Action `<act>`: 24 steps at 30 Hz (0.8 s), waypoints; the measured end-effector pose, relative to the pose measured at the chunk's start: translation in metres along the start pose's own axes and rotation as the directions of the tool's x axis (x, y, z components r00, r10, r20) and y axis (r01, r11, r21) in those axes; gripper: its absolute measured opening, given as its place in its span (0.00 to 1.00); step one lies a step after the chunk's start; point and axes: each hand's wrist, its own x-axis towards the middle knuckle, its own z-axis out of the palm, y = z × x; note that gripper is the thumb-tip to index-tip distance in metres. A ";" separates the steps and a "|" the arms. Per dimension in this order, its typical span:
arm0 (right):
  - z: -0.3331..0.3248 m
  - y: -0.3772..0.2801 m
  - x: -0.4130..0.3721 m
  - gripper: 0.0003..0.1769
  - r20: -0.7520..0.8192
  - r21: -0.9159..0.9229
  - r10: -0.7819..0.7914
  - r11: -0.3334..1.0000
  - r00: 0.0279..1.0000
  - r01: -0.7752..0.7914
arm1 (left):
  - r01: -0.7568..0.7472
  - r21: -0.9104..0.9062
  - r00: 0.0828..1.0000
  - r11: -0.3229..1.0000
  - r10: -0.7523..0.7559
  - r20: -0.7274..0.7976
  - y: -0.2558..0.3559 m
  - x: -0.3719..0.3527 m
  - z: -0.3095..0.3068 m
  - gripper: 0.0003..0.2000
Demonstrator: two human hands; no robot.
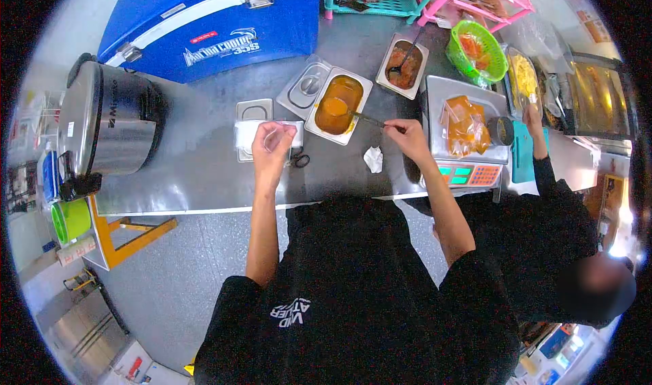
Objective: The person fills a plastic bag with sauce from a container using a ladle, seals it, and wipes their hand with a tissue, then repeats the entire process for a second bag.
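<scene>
White lettering on the blue cooler reads "Marina Cooler", with smaller marks beside it too fine to read. The steel pot bears a brand starting with "M", the rest unclear. White print on the black shirt appears to say "VOID ATELIER". The scale's digits are illegible.

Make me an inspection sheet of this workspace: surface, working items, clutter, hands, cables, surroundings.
Surface: grey metal counter, reflective.
Job's things: rectangular steel pan of orange-brown sauce; dark-handled ladle dipped in it.
Clutter: crumpled white paper and black looped handles, probably scissors, near the front edge.
Hands: left hand pinches clear thin plastic, possibly a bag; right hand grips the ladle's handle.
Cables: nothing seen.
Surroundings: blue hard-sided cooler behind; co-worker's hand at right, by a tray of yellow food.
</scene>
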 end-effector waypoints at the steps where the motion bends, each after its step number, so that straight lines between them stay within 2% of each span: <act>1: -0.003 0.000 0.003 0.15 0.002 0.011 0.044 0.999 0.999 -0.044 | -0.006 -0.015 1.000 1.000 0.006 -0.009 0.001 0.003 0.001 0.11; 3: -0.012 -0.003 0.008 0.15 0.009 0.032 0.129 0.991 0.992 -0.129 | -0.039 -0.018 0.999 0.999 0.039 0.007 0.011 0.004 0.007 0.12; 6: -0.024 -0.030 0.013 0.16 0.000 0.061 0.146 0.987 0.989 -0.146 | -0.088 -0.026 0.994 0.996 0.090 0.063 0.027 0.009 0.013 0.13; 7: -0.027 -0.033 0.014 0.12 -0.001 0.077 0.113 0.991 0.994 -0.112 | -0.105 -0.030 0.991 0.994 0.107 0.086 0.030 0.011 0.014 0.13; 10: -0.031 -0.043 0.015 0.12 0.015 0.009 0.084 0.996 0.996 -0.084 | -0.131 0.015 0.986 0.991 0.128 0.111 0.042 0.013 0.016 0.12; 13: -0.019 -0.025 0.009 0.12 -0.022 0.026 0.050 0.998 0.999 -0.050 | -0.210 -0.012 0.972 0.978 0.210 0.105 0.051 0.012 0.022 0.13; 16: -0.008 -0.004 0.003 0.14 -0.057 -0.111 0.119 0.986 0.991 -0.125 | -0.103 -0.001 0.995 0.995 0.103 -0.010 0.048 0.014 0.020 0.12; 19: -0.005 -0.001 -0.001 0.15 -0.065 -0.118 0.100 0.987 0.993 -0.107 | -0.026 0.015 0.998 1.000 0.027 -0.061 0.055 0.013 0.023 0.10; 24: -0.019 -0.024 0.004 0.14 -0.057 -0.050 0.079 0.995 0.995 -0.081 | -0.155 0.011 0.987 0.988 0.155 -0.048 0.058 0.015 0.025 0.13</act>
